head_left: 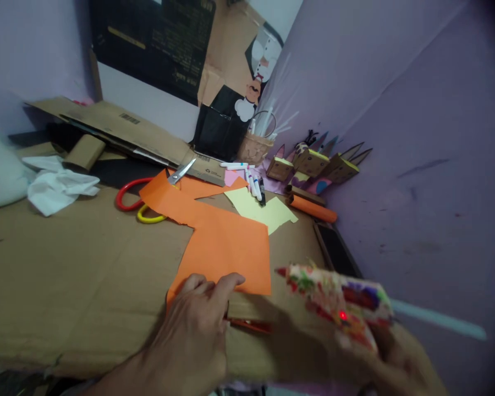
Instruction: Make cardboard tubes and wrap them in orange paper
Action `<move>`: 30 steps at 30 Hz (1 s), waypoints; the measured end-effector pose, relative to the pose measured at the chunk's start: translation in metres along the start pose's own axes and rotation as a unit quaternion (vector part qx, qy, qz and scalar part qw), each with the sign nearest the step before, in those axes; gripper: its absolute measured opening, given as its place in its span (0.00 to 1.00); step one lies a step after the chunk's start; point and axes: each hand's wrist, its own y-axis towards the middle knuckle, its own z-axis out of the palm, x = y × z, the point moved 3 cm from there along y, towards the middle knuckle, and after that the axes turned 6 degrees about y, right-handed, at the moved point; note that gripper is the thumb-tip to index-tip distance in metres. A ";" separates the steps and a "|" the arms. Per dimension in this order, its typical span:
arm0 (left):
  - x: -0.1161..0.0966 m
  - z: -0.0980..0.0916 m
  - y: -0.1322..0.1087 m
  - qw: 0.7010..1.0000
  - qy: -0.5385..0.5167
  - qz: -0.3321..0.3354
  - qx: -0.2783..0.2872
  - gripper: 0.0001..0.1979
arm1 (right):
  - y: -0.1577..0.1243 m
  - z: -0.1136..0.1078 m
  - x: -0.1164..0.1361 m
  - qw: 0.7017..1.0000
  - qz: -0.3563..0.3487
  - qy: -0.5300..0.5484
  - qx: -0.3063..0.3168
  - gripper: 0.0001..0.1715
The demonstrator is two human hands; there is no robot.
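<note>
1. The left hand [198, 324] is lying palm-down on the near edge of the orange paper sheet [225, 245], its fingers spread and relaxed, pressing the paper flat rather than gripping it.
2. The right hand [400, 360] is wrapping its fingers around the grip of a glue gun [338, 300], whose body is carrying a multicoloured floral pattern and a small red light; the view here is blurred, so the finger positions are only roughly visible.
3. The glue gun's red nozzle is pointing left, hovering just beside the orange sheet's right corner, apart from it.
4. The orange sheet is lying on a broad brown cardboard board [78, 275]; open room is stretching to the left of the hand, while the purple wall [416, 165] is closing in tightly on the right.
5. One pair of scissors [148, 192], with one red and one yellow loop handle, is resting partly under the orange sheet's far end.
6. One pale yellow paper piece [268, 212], with a notched outline, is lying beyond the orange sheet.
7. Several white markers [253, 184] are lying near it.
8. One orange paper roll [313, 209] is sitting by the wall.
9. Three small cardboard boxes [313, 162] are standing behind it.
10. One crumpled white tissue [55, 187] is lying at the far left.
</note>
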 end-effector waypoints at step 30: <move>0.007 0.001 0.003 0.995 0.073 0.021 -0.058 0.23 | 0.014 0.028 -0.007 0.995 -0.065 0.031 0.062 0.38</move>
